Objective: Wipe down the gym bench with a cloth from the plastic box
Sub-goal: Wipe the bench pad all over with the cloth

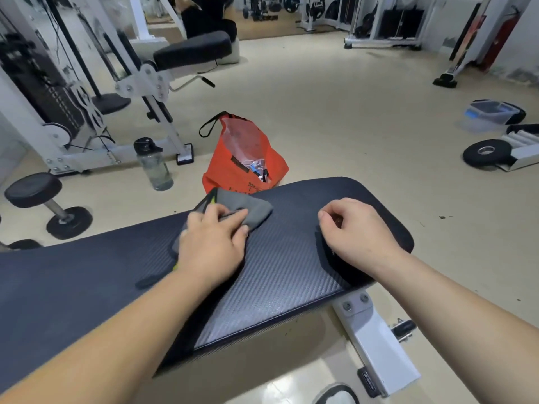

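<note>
Under the left grip point(213, 240) lies the cloth point(248, 209), grey and bunched, with a yellow-green edge showing at its far corner. The fingers are bent over a fold of it and the thumb sits against its side, so the grip holds the cloth and presses it flat to the bench point(291, 272). The picture is blurred around the fingers, so I cannot say how tight the hold is.

The right grip point(355, 228) rests on the bench well apart from the cloth, near the rounded end. It is loosely curled and holds nothing that I can see.

The cloth looks soft, light and limp. It should fold and slide under the palm and need no force to lift. A broad hold with the palm on top and the fingers spread would likely suit it better than a pinch, since a pinch would drag only one corner. The bench pad looks firm, with a woven, slightly glossy skin, so I expect the cloth to glide over it easily and the pad to stay put.

Wiping seems to be under way on the far side of the pad, and most of the near side may yet need passes.

Beyond the bench stand a bag point(233, 170) and a bottle point(153, 166) on the floor point(335, 126). The box point(493, 112) sits far off to the right, with a dumbbell point(43, 202) to the left.
</note>
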